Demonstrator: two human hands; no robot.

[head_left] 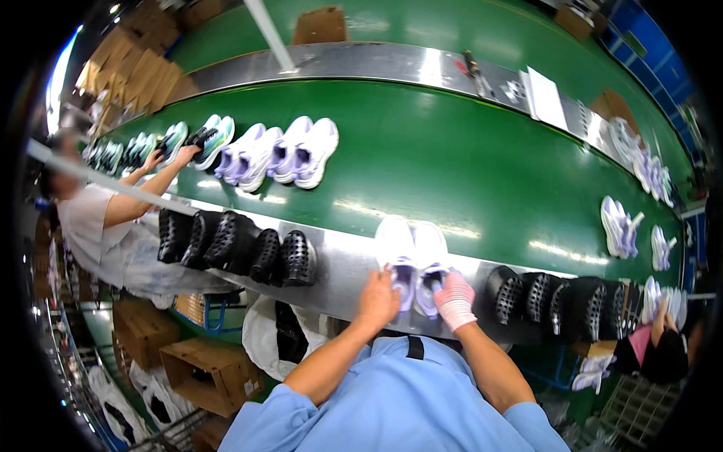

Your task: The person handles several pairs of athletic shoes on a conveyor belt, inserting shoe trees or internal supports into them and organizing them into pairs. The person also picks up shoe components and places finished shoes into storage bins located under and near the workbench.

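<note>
A pair of white and lavender sneakers stands side by side in front of me, toes pointing away, across the metal ledge and the green belt's edge. My left hand (379,297) is bare and grips the left sneaker (395,239) by its outer side near the heel. On the right sneaker (430,242), my right hand (456,300) in a pink-and-white striped glove closes at the collar and heel. The fingertips of both hands are partly hidden by the shoes.
Black perforated shoe lasts (299,258) line the metal ledge on my left; more lasts (535,292) stand on my right. Two lavender-white pairs (314,154) sit on the green belt (452,158). A co-worker's hands (184,155) touch green-black sneakers at far left. White sheets (545,98) lie opposite.
</note>
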